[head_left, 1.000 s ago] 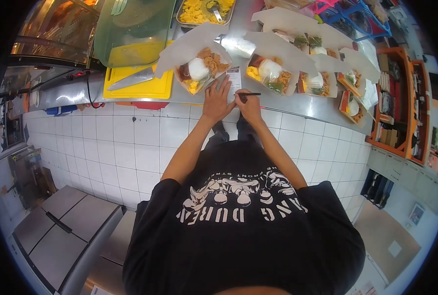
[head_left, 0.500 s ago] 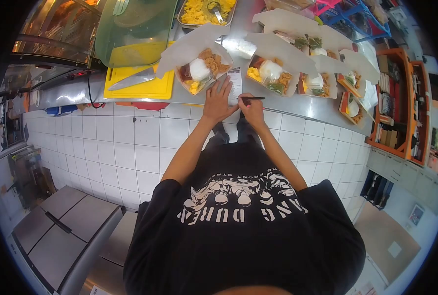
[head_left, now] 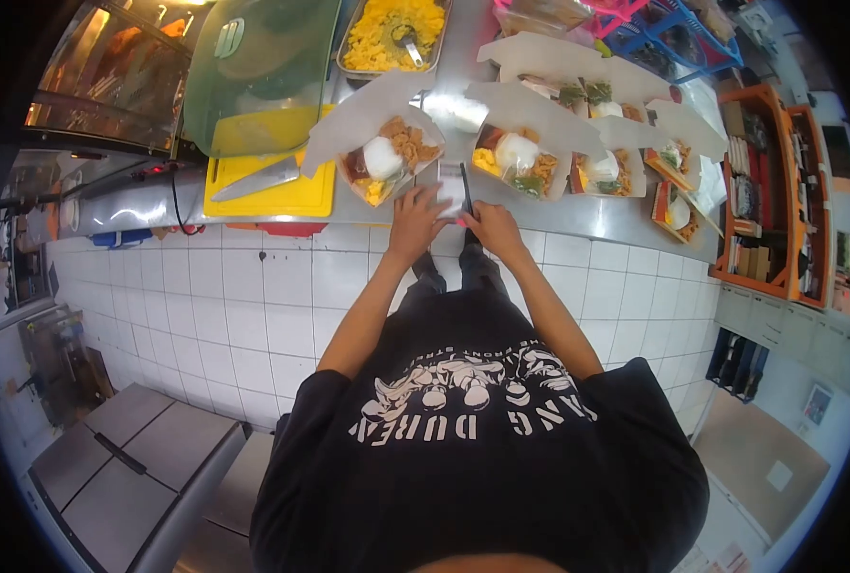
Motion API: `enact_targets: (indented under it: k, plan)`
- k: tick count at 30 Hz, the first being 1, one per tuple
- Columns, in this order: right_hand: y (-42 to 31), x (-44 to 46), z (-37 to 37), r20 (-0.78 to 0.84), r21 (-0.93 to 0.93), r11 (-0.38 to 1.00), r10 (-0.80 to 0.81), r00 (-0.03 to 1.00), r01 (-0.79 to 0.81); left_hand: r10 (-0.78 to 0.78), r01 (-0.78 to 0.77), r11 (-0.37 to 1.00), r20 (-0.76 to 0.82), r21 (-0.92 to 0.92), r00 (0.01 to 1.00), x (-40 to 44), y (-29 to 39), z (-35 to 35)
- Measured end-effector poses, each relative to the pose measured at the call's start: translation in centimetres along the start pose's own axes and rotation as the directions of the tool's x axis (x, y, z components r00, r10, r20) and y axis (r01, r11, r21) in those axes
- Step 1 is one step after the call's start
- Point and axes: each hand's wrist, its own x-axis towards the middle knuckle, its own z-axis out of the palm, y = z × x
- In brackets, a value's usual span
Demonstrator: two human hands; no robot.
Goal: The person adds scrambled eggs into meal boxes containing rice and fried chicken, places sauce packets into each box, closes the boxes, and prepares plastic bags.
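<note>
At the counter's front edge, my left hand [head_left: 414, 227] is closed with its fingertips on the lower left of a small printed paper slip [head_left: 451, 181]. Beside it my right hand [head_left: 492, 229] grips a dark pen [head_left: 466, 187], which points away from me along the slip's right side. A small pink-red bit shows between the two hands; I cannot make out what it is. Left of the slip stands an open paper food box [head_left: 322, 141] with a white mound, yellow egg and browned pieces. Another open box [head_left: 551, 110], similarly filled, stands to its right.
Several more open food boxes [head_left: 697, 129] line the right side of the counter [head_left: 530, 212]. On the left, a knife [head_left: 258, 179] lies on a yellow cutting board [head_left: 301, 199] near a green tub [head_left: 263, 76]. A metal tray [head_left: 349, 67] of yellow egg holds a scoop.
The pen has swung from pointing right to pointing away from me. My left hand has gone from lying flat on the slip to curled fingers at its edge. The view has shifted slightly.
</note>
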Motion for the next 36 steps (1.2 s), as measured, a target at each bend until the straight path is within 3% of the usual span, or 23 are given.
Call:
enact_targets:
  k: [2, 5, 6, 7, 8, 9, 10, 11, 12, 14, 16, 18, 20, 21, 22, 23, 24, 25, 29, 30, 32, 34, 36]
  plan:
    - [1.6, 1.0, 0.8, 0.076, -0.168, 0.985, -0.027, 0.997, 0.040, -0.036, 0.035, 0.985, 0.000, -0.171, 0.999, -1.7, -0.6, 0.1]
    - [-1.5, 1.5, -2.6, 0.275, -0.092, 0.996, 0.047, 0.960, -0.022, -0.171, 0.135, 0.922, -0.067, -0.362, 0.983, -3.2, 1.5, -3.2]
    - [-3.4, 1.2, -4.3, 0.259, -0.087, 0.996, 0.039, 0.965, -0.017, -0.358, 0.304, 0.759, 0.020, -0.576, 0.933, -3.4, 2.0, -4.4]
    - [-5.7, 0.5, -6.2, 0.333, 0.163, 0.961, 0.159, 0.929, -0.223, -0.506, 0.441, 0.516, 0.154, -0.734, 0.848, -2.9, 2.3, -5.7]
    - [-7.1, 0.1, -7.4, 0.433, 0.382, 0.822, 0.244, 0.868, -0.422, -0.497, 0.433, 0.527, 0.148, -0.732, 0.855, -1.7, 2.8, -7.4]
    - [-7.7, 0.0, -7.8, 0.422, 0.388, 0.822, 0.244, 0.873, -0.417, -0.510, 0.403, 0.393, 0.169, -0.827, 0.844, -0.2, 3.6, -9.5]
    - [-8.3, -0.1, -7.9, 0.195, 0.522, 0.839, 0.056, 0.979, -0.152, -0.519, 0.367, 0.243, 0.199, -0.898, 0.831, 1.0, 4.5, -11.1]
    - [-8.8, -0.1, -8.2, -0.059, 0.583, 0.801, -0.125, 0.990, 0.135, -0.489, 0.337, 0.289, 0.164, -0.896, 0.857, 2.6, 4.7, -12.1]
    - [-10.0, 0.4, -9.0, -0.067, 0.582, 0.801, -0.123, 0.990, 0.139, -0.482, 0.334, 0.292, 0.163, -0.896, 0.861, 4.6, 5.6, -13.4]
    - [-12.8, 1.7, -11.5, 0.010, 0.667, 0.745, -0.036, 0.999, 0.020, -0.490, 0.246, 0.574, -0.087, -0.781, 0.867, 9.0, 6.9, -15.4]
    - [-13.0, 2.9, -13.1, 0.088, 0.563, 0.823, 0.027, 0.996, -0.072, -0.469, 0.167, 0.670, -0.239, -0.723, 0.850, 13.6, 5.5, -13.9]
    - [-12.6, 3.8, -14.2, -0.135, 0.487, 0.857, -0.119, 0.984, 0.171, -0.387, 0.090, 0.820, -0.431, -0.565, 0.815, 18.8, 5.1, -13.9]
    - [-11.4, 4.4, -15.0, -0.217, 0.481, 0.843, -0.151, 0.964, 0.241, -0.141, -0.013, 0.960, -0.523, -0.278, 0.841, 24.2, 2.9, -11.9]
    - [-10.9, 4.7, -15.5, -0.182, 0.611, 0.775, -0.060, 0.981, 0.161, -0.132, -0.020, 0.960, -0.518, -0.278, 0.845, 26.5, 1.5, -10.4]
    - [-10.4, 5.1, -16.1, -0.134, 0.725, 0.684, 0.024, 0.991, 0.081, -0.108, 0.065, 0.987, -0.305, -0.147, 0.946, 28.5, 0.1, -8.5]
    - [-10.2, 5.6, -17.3, -0.140, 0.726, 0.682, 0.027, 0.990, 0.084, -0.116, 0.117, 0.993, -0.077, 0.006, 0.990, 30.2, -1.2, -6.7]
    - [-10.5, 6.0, -19.0, -0.080, 0.728, 0.684, 0.021, 0.997, 0.044, -0.114, 0.115, 0.993, -0.077, 0.006, 0.990, 31.3, -2.4, -4.6]
    - [-10.7, 6.4, -20.6, -0.016, 0.729, 0.685, 0.012, 1.000, 0.003, -0.181, 0.176, 0.983, 0.098, 0.052, 0.979, 32.1, -3.7, -2.5]
    - [-10.8, 9.4, -24.1, -0.004, 0.660, 0.751, -0.027, 1.000, 0.023, -0.202, 0.166, 0.979, 0.546, 0.115, 0.813, 32.1, -9.9, 3.9]
    - [-10.3, 10.0, -24.3, 0.004, 0.665, 0.747, -0.031, 1.000, 0.021, -0.213, 0.175, 0.977, 0.548, 0.121, 0.809, 32.3, -8.6, 2.5]
    - [-9.4, 11.4, -24.6, 0.054, 0.540, 0.841, -0.066, 0.996, 0.026, -0.272, 0.165, 0.962, 0.746, 0.217, 0.608, 31.5, -3.3, -3.8]
    - [-8.9, 12.2, -25.0, 0.102, 0.499, 0.867, -0.060, 0.993, 0.001, -0.384, 0.275, 0.923, 0.640, 0.268, 0.665, 29.8, -1.6, -6.5]
    - [-8.7, 12.7, -25.3, 0.149, 0.455, 0.890, -0.046, 0.988, -0.028, -0.400, 0.468, 0.844, 0.274, -0.264, 0.875, 26.9, 1.6, -9.8]
